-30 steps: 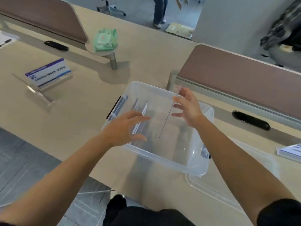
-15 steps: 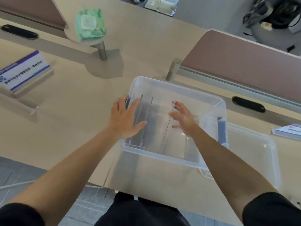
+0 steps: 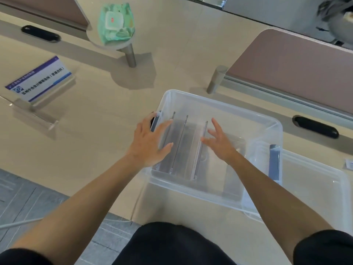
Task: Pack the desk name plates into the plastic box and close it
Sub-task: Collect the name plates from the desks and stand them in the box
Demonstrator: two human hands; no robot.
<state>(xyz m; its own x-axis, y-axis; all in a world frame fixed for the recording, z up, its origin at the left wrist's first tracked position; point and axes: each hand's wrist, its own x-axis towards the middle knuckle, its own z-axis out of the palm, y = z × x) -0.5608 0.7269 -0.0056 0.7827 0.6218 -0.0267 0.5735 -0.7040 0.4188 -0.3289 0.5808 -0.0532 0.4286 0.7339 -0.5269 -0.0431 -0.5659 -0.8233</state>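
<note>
Both hands, left hand (image 3: 150, 142) and right hand (image 3: 219, 143), spread open over upright name plates (image 3: 183, 146) inside the clear plastic box (image 3: 219, 104) on the worktop (image 3: 99, 131).

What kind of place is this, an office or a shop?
Most likely an open-plan office. Long beige desks are split by padded divider screens, with black cable slots set into them, and a printed desk name plate stands nearby.
</note>
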